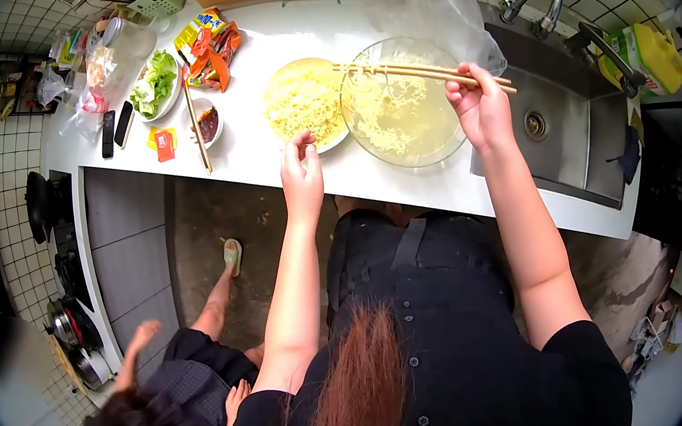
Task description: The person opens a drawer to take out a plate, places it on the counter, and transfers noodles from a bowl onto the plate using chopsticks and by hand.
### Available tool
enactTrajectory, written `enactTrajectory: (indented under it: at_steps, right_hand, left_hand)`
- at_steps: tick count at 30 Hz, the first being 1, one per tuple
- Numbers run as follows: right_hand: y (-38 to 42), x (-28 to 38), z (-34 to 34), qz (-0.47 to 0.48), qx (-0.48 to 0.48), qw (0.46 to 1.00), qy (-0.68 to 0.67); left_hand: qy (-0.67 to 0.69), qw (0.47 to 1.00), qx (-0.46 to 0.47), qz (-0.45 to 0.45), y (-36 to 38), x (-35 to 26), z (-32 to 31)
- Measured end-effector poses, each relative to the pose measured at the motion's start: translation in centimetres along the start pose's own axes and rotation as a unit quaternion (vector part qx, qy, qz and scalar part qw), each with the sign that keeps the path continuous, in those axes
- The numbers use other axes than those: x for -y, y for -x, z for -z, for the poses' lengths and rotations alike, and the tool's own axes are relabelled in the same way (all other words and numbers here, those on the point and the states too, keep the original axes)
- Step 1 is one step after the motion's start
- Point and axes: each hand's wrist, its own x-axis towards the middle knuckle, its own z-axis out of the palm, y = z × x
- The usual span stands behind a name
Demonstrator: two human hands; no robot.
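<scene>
My right hand (pixel 482 104) is closed around a pair of long wooden chopsticks (pixel 417 70), held almost level over a clear glass bowl (pixel 457 142). Pale noodles (pixel 392 107) lie in cloudy liquid inside that bowl. To its left, a white plate (pixel 338 141) carries a heap of yellow noodles (pixel 304 97), and the bowl overlaps the plate's right side in this view. At the plate's near rim is my left hand (pixel 301 171), fingers loosely bent and thumb apart, with nothing visible in it.
A small bowl of dark sauce (pixel 210 125) has other chopsticks (pixel 197 128) beside it. Farther left are lettuce (pixel 155 82), orange packets (pixel 212 53) and black phones (pixel 122 124). A plastic bag (pixel 434 2) hangs behind the glass bowl. The sink (pixel 551 73) is right; a person (pixel 183 389) is lower left.
</scene>
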Motion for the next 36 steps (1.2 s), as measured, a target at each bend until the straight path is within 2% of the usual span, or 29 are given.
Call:
enactTrajectory:
  at_steps: [6,11,14,15,17,18,21,23,25,29,33,36]
  right_hand:
    - [-0.7,1.3,-7.4,0.026,0.074,0.997,0.002]
    - [-0.5,-1.0,-12.7,0.081,0.102,0.989,0.071]
    - [-1.1,-4.5,-13.2,0.119,0.144,0.958,0.219]
    - [-1.2,-5.8,-12.7,0.128,0.183,0.924,0.309]
    - [-0.2,-7.0,-12.2,0.071,0.199,0.888,0.408]
    - [0.3,-6.9,-12.1,0.08,0.19,0.875,0.437]
    - [1.5,-4.1,-11.1,0.095,0.148,0.885,0.431]
    - [2.3,-1.4,-9.9,0.13,0.08,0.91,0.386]
    - [2.6,1.0,-7.7,0.161,-0.005,0.91,0.382]
    - [0.8,1.9,-1.5,0.199,-0.098,0.87,0.439]
    - [-0.1,-1.6,0.3,0.188,-0.065,0.832,0.517]
    - [1.2,-4.8,-1.1,0.16,-0.044,0.876,0.453]
  left_hand:
    - [0.072,0.996,-0.002,0.049,-1.2,0.8,1.1]
    - [0.107,0.991,-0.013,0.078,-2.3,1.8,2.6]
    - [0.117,0.989,-0.018,0.093,-3.1,2.9,3.5]
    - [0.111,0.988,-0.018,0.101,-3.3,3.3,3.7]
    - [0.099,0.988,-0.016,0.115,-3.9,4.0,4.1]
    - [0.076,0.991,-0.012,0.11,-4.2,4.2,4.3]
    - [0.017,0.995,-0.001,0.098,-4.9,4.6,5.0]
    - [-0.008,0.996,0.008,0.091,-5.6,4.1,5.2]
    - [-0.018,0.997,0.016,0.075,-6.2,4.1,5.3]
    - [-0.082,0.995,0.055,0.019,-7.0,2.1,5.2]
    - [-0.062,0.992,0.098,-0.043,-7.2,0.9,3.4]
    - [-0.043,0.99,0.133,-0.029,-7.2,0.3,2.4]
